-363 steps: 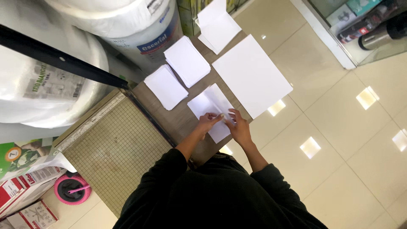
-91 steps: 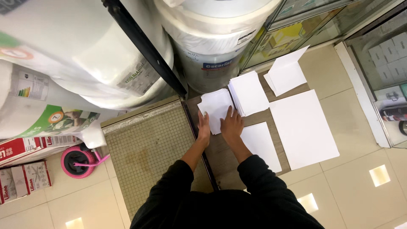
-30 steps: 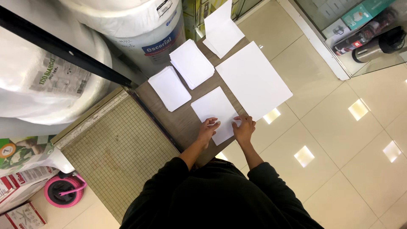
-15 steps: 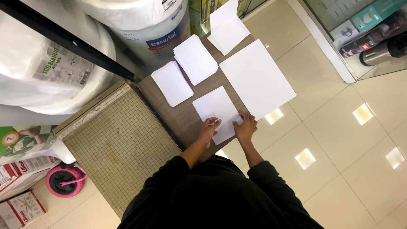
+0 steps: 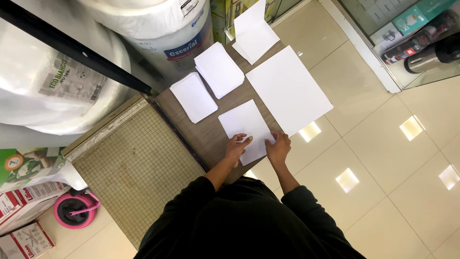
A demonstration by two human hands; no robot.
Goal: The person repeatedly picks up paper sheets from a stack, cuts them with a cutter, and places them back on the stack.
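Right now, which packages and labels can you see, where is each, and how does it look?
Label: on the big white roll, top centre; blue and white band.
Label: on the left white roll; grey print, rectangular.
Red-and-white boxes: bottom left, on the floor.
Green-and-white package: left edge.
Teal box: top right.

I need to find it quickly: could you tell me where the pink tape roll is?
In the head view, the pink tape roll lies on the floor at lower left, beside the paper cutter.
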